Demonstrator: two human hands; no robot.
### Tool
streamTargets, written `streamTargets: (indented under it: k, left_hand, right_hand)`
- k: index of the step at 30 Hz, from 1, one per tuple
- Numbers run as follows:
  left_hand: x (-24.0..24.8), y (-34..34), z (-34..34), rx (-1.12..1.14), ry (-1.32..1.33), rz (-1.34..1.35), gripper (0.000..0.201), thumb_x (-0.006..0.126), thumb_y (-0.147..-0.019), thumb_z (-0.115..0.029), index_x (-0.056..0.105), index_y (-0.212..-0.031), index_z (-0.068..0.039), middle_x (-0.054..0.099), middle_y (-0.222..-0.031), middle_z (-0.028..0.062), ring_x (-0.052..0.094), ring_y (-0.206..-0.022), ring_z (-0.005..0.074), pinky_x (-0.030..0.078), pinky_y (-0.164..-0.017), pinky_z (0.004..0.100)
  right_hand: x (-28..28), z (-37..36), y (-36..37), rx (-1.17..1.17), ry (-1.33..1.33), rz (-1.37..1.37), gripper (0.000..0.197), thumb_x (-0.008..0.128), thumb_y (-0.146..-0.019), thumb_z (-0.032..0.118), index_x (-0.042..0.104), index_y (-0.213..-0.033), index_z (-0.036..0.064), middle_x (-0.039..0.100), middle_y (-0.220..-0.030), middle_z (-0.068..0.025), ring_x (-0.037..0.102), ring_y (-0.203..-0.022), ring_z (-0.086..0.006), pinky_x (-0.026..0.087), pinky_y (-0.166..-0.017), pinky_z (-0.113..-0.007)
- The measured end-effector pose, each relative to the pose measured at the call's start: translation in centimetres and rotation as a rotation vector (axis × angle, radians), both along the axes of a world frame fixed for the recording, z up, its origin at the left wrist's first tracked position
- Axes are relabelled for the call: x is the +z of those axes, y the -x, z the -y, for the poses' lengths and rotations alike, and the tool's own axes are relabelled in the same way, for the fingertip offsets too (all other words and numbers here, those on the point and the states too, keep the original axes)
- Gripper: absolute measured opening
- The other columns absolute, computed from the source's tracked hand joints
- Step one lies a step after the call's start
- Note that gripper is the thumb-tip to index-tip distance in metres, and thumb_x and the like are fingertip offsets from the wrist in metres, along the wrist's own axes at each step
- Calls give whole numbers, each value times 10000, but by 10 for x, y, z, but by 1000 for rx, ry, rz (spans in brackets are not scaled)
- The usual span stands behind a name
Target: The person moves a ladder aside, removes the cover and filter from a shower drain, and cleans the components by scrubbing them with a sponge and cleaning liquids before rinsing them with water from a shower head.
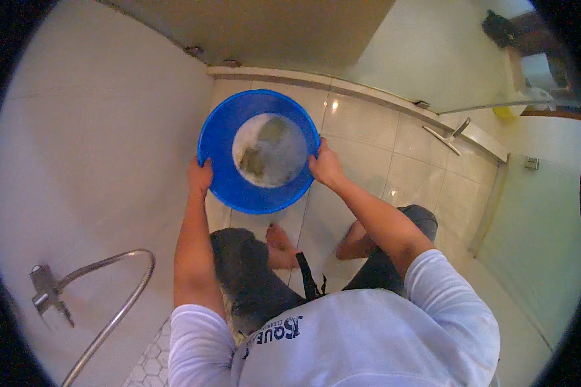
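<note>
A round blue basin [223,138] is held out in front of me, over or on the tiled floor; I cannot tell whether its base touches down. Cloudy, foamy water [281,161] covers its bottom, with greenish-brown patches in it that I cannot make out. My left hand [201,177] is closed on the rim at the left side, thumb over the edge. On the right side, my right hand [326,164] grips the rim in the same way. The fingers under the rim are hidden on both sides.
A squeegee [447,137] lies on the floor tiles at the right, beside the raised sill [374,98]. Glass panels [426,55] stand along the far side and right. On the left wall is a shower valve [48,293] with a metal hose [126,303]. My bare feet [282,248] are below the basin.
</note>
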State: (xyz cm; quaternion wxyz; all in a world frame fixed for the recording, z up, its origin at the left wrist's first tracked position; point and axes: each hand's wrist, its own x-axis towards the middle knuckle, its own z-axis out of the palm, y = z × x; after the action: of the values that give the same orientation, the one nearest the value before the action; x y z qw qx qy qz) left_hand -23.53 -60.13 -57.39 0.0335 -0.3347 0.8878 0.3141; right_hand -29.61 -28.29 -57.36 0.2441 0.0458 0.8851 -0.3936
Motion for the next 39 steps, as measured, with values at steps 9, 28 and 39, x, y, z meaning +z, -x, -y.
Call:
streamTargets:
  k: [9, 28, 39]
  left_hand:
    - [41, -30, -105, 28, -407, -40, 189, 573, -776, -157, 521, -722, 17, 565, -609, 92, 571, -523, 177, 465, -475, 300]
    - [-6, -4, -403, -495, -952, 123, 231, 615, -794, -203, 517, -784, 6, 590, -627, 63, 589, -565, 129, 466, -521, 265]
    - [1, -27, -312, -781, -939, 264, 284, 562, -840, -280, 544, -922, -9, 605, -814, 91, 573, -748, 158, 461, -682, 291]
  right_hand:
    - [13, -110, 58, 230, -9, -113, 397, 510, -726, 118, 485, -1099, -16, 576, -984, -250, 556, -926, -389, 437, -817, -453]
    - [30, -352, 22, 77, -1122, -876, 327, 585, -677, 132, 538, -995, 74, 554, -1026, -177, 526, -963, -337, 438, -782, -436]
    - [-220, -300, -21, 310, -663, 386, 339, 569, -748, 224, 541, -1022, 25, 529, -1052, -180, 511, -983, -317, 418, -831, -437]
